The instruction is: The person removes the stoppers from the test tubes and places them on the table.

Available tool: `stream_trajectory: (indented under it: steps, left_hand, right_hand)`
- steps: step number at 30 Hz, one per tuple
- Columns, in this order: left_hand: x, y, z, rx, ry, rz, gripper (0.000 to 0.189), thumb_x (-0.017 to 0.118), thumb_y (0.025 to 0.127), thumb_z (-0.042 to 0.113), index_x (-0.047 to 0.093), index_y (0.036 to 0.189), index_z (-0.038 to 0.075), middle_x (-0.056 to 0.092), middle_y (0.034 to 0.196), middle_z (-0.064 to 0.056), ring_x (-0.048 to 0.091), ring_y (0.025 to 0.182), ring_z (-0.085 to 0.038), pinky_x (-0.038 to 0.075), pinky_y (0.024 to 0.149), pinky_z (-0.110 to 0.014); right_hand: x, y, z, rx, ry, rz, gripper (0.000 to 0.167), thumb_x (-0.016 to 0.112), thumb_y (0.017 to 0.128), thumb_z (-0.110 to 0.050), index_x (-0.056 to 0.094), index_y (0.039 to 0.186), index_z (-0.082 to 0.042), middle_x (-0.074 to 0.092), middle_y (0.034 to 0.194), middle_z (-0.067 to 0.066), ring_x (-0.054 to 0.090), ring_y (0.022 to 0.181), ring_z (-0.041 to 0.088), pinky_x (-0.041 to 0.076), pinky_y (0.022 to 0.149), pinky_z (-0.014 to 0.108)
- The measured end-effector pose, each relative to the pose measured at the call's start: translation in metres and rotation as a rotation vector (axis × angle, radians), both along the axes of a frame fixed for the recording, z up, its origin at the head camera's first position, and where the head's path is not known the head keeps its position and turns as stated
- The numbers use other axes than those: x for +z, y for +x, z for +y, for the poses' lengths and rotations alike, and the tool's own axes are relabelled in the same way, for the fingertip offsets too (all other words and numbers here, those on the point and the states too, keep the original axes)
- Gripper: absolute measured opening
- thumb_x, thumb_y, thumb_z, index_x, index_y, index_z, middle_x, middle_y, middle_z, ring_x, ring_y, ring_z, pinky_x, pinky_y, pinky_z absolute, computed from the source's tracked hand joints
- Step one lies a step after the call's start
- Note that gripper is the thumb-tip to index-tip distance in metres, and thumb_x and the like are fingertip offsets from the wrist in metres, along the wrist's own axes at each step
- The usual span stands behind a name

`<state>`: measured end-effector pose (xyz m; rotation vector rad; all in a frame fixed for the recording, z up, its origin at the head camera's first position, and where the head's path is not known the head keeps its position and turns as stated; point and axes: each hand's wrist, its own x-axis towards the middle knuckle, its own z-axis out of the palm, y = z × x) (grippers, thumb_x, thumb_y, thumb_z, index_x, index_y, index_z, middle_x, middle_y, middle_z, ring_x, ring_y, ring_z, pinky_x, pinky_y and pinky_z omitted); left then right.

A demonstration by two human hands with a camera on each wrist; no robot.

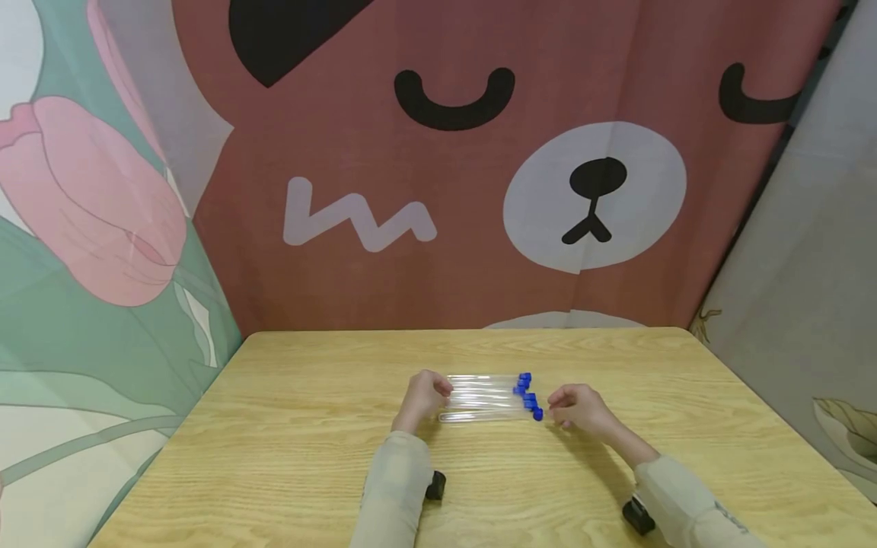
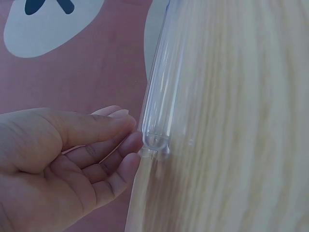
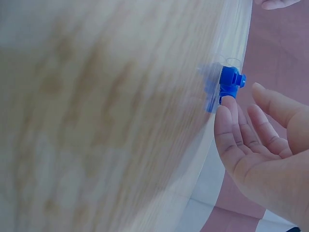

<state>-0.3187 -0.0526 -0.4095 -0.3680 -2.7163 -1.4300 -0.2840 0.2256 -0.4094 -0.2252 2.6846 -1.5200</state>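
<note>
Several clear test tubes (image 1: 479, 399) lie side by side on the wooden table, their blue caps (image 1: 530, 400) to the right. The caps form an uneven line; the nearest tube sits slightly apart from the others. At the rounded tube ends is my left hand (image 1: 423, 397), its fingers loosely bent. In the left wrist view its fingertips are right beside a tube's rounded end (image 2: 157, 141); whether they touch is unclear. My right hand (image 1: 581, 409) is just right of the caps, fingers relaxed and holding nothing. In the right wrist view its fingertips are close to a blue cap (image 3: 230, 77).
The light wooden table (image 1: 274, 457) has its far edge against a hanging cloth (image 1: 466, 289) printed with a bear. More printed cloth hangs at the left and right. A black device (image 1: 639, 516) sits under the right wrist, another (image 1: 435, 485) by the left.
</note>
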Motion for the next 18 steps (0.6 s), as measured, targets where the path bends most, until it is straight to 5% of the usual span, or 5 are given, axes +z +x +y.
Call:
stream_trajectory:
  steps: [18]
  left_hand:
    - [-0.0008,0.001,0.0003,0.023,-0.071,-0.022,0.011,0.068,0.069,-0.012,0.066,0.076,-0.004,0.06,0.07,-0.007,0.053,0.065,-0.015,0.047,0.06,-0.026]
  right_hand:
    - [-0.0025,-0.0026,0.0019,0.023,-0.009,-0.017,0.016,0.059,0.08,0.005,0.055,0.093,0.013,0.06,0.075,0.009,0.058,0.064,0.023,0.05,0.054,0.034]
